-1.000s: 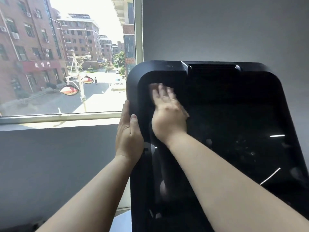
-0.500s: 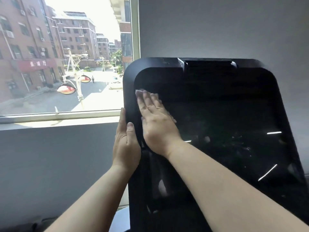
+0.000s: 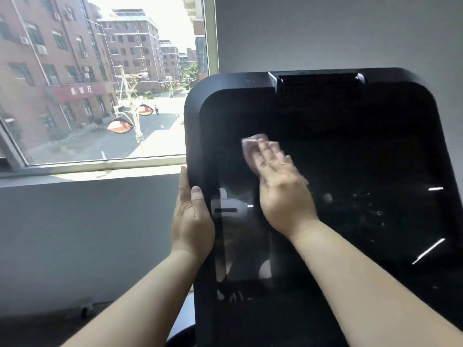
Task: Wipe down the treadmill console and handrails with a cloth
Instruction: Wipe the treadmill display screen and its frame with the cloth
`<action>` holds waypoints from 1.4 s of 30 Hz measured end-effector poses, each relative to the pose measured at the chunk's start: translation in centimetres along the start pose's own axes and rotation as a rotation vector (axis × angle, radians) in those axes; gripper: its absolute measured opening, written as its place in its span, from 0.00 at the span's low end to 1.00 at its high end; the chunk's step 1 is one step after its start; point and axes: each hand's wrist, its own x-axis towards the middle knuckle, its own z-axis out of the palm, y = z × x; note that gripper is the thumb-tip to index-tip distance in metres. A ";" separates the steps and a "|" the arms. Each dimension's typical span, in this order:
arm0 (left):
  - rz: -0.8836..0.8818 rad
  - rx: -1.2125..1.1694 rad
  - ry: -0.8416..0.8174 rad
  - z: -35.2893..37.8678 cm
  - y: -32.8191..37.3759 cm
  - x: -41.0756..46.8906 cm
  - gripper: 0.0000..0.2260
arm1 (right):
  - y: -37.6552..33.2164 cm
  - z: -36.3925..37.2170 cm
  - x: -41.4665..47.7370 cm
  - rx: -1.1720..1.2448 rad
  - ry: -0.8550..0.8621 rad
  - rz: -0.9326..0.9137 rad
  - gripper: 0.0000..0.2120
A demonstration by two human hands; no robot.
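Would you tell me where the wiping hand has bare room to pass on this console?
Free: the console right of the right hand, out to the right rim, and the strip above the cloth up to the top rim. Crowded: the left edge, where the left hand grips the frame close beside it.

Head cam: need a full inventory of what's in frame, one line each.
console: 1, glossy black, centre and right, fills most of the view
cloth: 1, pink, on the console's screen, left of centre, partly under the fingers
window: 1, grey frame, upper left
buildings: several, red brick, outside the window
street lamps: 2, red and white, outside the window
wall: 1, grey, behind the console and below the window
left hand: 1, bare, grips the console's left edge
right hand: 1, bare, fingers straight, presses the cloth on the screen
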 end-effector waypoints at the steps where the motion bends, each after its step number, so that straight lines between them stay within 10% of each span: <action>1: -0.019 0.033 0.016 0.0 -0.2 -0.7 0.23 | 0.9 -0.1 0.2 -0.002 0.117 0.169 0.26; 4: -0.042 0.042 0.046 0.1 -0.6 -1.4 0.24 | -0.2 0.9 0.8 -0.020 0.291 0.400 0.26; 11: -0.037 0.002 0.072 0.0 -0.4 -1.1 0.24 | -2.6 1.2 -3.1 0.024 -0.116 -0.293 0.28; 16: -0.052 -0.007 0.075 -0.1 -0.4 -1.0 0.20 | 0.4 -0.6 -2.4 0.030 0.162 0.417 0.25; 23: -0.037 -0.051 0.098 0.1 -0.5 -1.0 0.22 | -1.4 -1.1 -4.9 0.063 -0.359 -0.323 0.28; 29: -0.062 -0.074 0.102 0.0 -0.6 -1.1 0.19 | -0.1 -1.4 -1.9 0.144 0.074 0.465 0.27; 35: -0.063 -0.106 0.105 0.1 -0.6 -0.9 0.25 | -1.9 0.1 -6.6 0.109 -0.263 -0.326 0.27; 40: -0.067 -0.123 0.094 0.0 -0.7 -1.0 0.20 | 3.5 -2.9 -2.2 0.098 0.103 0.471 0.25; 42: -0.051 -0.139 0.086 0.1 -0.8 -1.1 0.22 | 0.1 -1.3 -3.4 0.059 0.095 0.408 0.27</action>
